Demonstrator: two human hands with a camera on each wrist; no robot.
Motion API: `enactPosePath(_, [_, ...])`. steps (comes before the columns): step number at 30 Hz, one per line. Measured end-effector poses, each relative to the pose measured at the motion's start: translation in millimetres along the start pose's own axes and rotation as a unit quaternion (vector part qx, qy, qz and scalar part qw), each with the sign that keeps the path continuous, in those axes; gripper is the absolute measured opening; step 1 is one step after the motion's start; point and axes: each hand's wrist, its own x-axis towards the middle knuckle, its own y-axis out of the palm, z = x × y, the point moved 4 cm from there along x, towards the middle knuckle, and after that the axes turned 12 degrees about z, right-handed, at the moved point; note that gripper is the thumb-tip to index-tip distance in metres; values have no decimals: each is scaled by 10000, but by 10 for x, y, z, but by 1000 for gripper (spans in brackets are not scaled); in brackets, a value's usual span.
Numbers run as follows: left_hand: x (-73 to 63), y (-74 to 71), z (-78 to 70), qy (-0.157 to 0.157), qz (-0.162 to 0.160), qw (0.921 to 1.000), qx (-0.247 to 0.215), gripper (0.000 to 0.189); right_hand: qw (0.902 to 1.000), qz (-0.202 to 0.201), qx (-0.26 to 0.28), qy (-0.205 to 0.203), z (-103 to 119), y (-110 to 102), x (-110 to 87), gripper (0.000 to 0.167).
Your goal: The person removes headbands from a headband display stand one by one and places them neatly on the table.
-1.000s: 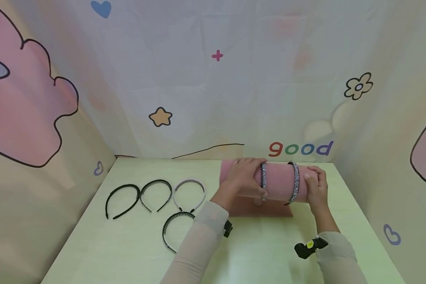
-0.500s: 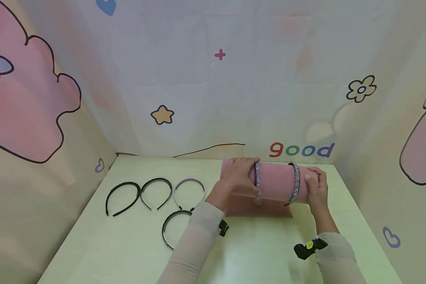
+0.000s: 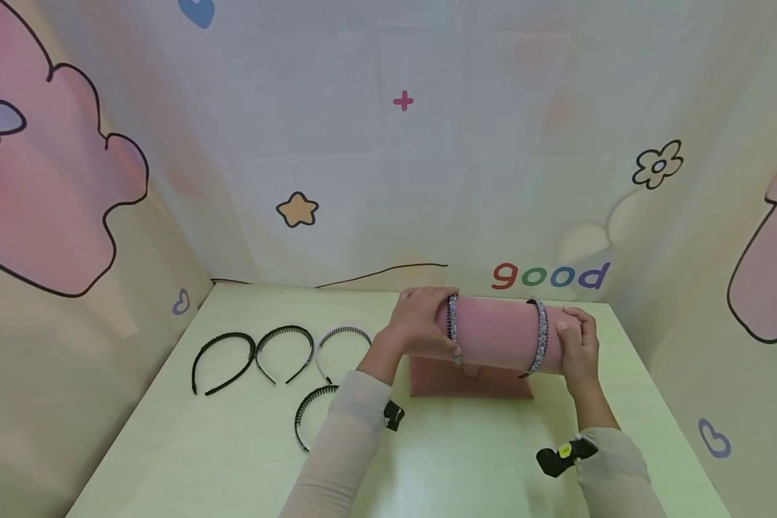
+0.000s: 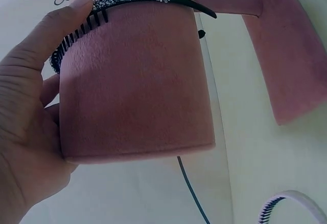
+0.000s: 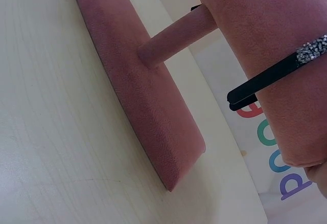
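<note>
A pink velvety headband stand, with a horizontal roll [image 3: 495,331] on a post above a flat base [image 3: 473,385], carries two headbands with silvery sparkles. My left hand [image 3: 417,324] wraps the roll's left part and holds the left sparkly headband [image 3: 452,324]; in the left wrist view its thumb [image 4: 76,12] lies on that headband's edge. Toward the right end sits the other sparkly headband [image 3: 540,337], its black tips [image 5: 250,93] hanging below the roll in the right wrist view. My right hand [image 3: 579,349] grips the roll's right end, thumb in front.
Left on the pale table [image 3: 188,460] lie a black headband [image 3: 201,356], a black toothed headband [image 3: 285,329], a white toothed headband [image 3: 344,329] and another dark toothed headband [image 3: 304,417], partly behind my left sleeve. A printed cloth wall [image 3: 362,158] stands behind the table.
My left hand has slid the left sparkly headband leftward along the roll, toward its left end. My right hand and the other sparkly headband have stayed in place.
</note>
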Motion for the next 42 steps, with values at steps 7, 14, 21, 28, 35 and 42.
enactPosePath(7, [-17,-5,68,42,8,9999,-104,98,10000,27,-25,45,-17,3,-9,31])
enactPosePath(14, [-14,-8,157,206,-49,9993,-302,99,9993,-12,156,-346,-5,20,-16,27])
enactPosePath(21, [-30,24,279,349,-78,9944,-994,98,9997,-9,78,-232,1,-2,-7,28])
enactPosePath(28, [-61,38,369,573,-243,9840,-1667,97,10000,65,18,-61,2,-12,25,31])
enactPosePath(35, [-55,78,426,803,-484,9815,-1672,100,10000,87,-33,-17,26,-4,24,31])
enactPosePath(42, [-33,118,449,793,-590,9865,-1305,112,9999,43,73,-122,-10,-11,38,30])
